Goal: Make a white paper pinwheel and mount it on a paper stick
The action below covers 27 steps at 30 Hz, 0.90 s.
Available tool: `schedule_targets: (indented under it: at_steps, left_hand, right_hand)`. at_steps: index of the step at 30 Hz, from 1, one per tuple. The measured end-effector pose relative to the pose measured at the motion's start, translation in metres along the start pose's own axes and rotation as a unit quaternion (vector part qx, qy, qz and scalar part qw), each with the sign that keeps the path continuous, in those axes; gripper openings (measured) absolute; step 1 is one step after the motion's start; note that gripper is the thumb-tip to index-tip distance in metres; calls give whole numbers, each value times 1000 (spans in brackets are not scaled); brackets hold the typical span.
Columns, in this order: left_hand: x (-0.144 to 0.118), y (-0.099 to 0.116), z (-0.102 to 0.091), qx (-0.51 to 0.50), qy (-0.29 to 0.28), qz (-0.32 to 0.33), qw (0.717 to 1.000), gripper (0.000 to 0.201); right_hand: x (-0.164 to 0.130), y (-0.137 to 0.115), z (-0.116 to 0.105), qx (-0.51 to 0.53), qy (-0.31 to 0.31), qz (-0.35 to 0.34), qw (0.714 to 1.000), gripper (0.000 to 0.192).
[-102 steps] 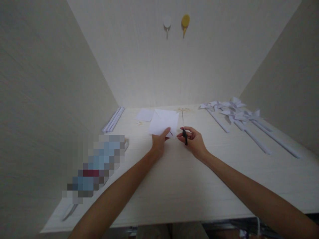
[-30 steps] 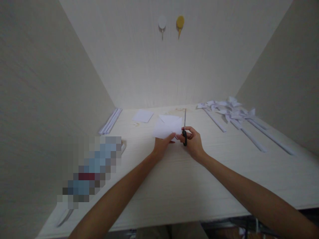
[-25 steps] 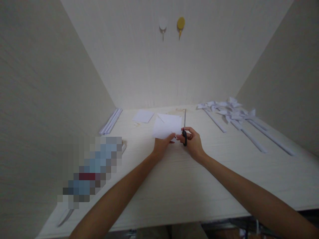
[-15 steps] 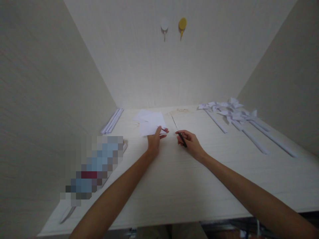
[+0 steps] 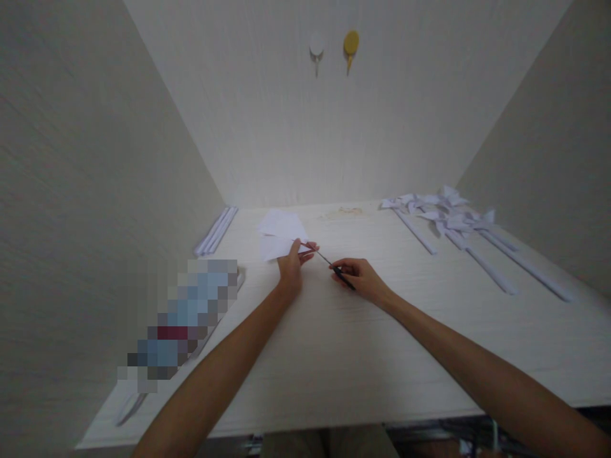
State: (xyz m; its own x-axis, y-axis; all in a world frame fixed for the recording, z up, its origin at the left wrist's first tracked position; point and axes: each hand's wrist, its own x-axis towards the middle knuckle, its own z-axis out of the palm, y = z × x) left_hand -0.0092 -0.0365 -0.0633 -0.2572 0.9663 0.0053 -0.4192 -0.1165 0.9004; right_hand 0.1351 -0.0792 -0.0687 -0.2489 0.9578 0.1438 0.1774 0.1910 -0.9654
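My left hand (image 5: 291, 267) is closed on a white sheet of paper (image 5: 275, 247), thumb on top, with fingertips reaching past its right edge. Another white sheet of paper (image 5: 284, 222) lies just behind it. My right hand (image 5: 356, 277) is closed round the black handle of a slim tool (image 5: 344, 278) with a thin metal shaft or blade. That tool points up and left, its tip close to my left fingertips. Whether it touches the paper I cannot tell.
Several rolled paper sticks (image 5: 217, 230) lie at the left. Paper pinwheel-like shapes (image 5: 443, 216) and more paper sticks (image 5: 491, 270) are on the right. Tan bands or strings (image 5: 351, 210) lie at the back. A blurred-out item (image 5: 184, 324) sits front left. Hooks (image 5: 351, 43) hang on the wall.
The slim tool has swung left and down, its tip now near my left fingers. My left hand has moved slightly left, and the paper in it has tilted, showing more of the sheet behind.
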Motion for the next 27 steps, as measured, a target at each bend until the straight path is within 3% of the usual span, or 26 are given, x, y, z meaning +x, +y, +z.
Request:
schedule_targets:
  at_steps: [27]
  left_hand:
    - [-2,2,2,31,-2,6,999,13]
  right_hand:
    - [0,1,-2,-16,-10,-12,1000,22]
